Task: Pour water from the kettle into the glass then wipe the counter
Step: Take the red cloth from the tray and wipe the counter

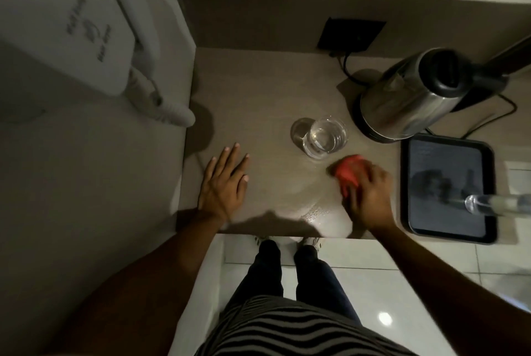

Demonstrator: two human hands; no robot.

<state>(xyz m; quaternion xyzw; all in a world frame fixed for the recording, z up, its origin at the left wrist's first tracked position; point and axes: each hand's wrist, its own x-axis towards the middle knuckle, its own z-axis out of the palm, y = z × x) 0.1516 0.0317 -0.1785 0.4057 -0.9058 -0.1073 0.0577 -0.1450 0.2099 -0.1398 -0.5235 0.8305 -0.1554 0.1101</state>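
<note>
Down on the brown table tucked into the wall corner, everything sits pretty close together. Biggest thing is the steel kettle at the back right, upright on its base with the black lid and handle on top, and its cord runs back to a dark wall socket. Just in front of it and to the right is a black tray, glossy enough to show reflections, with a clear bottle poking in from the right edge over it, pretty blurry. On the wall to the left hangs a white box with a hose, can't read the lettering. Left hand lies flat on the table near the front left edge, fingers spread, gripping nothing. Right hand is pressed down on a red cloth, fingers curled over it, a bit motion blurred, just in front of the glass. That glass stands upright mid-table, just left of the kettle base, with water in it. A wet shiny patch shows on the table near the front edge, between the two hands. Below the table edge you can see dark trousers, shoes and white floor tiles.
</note>
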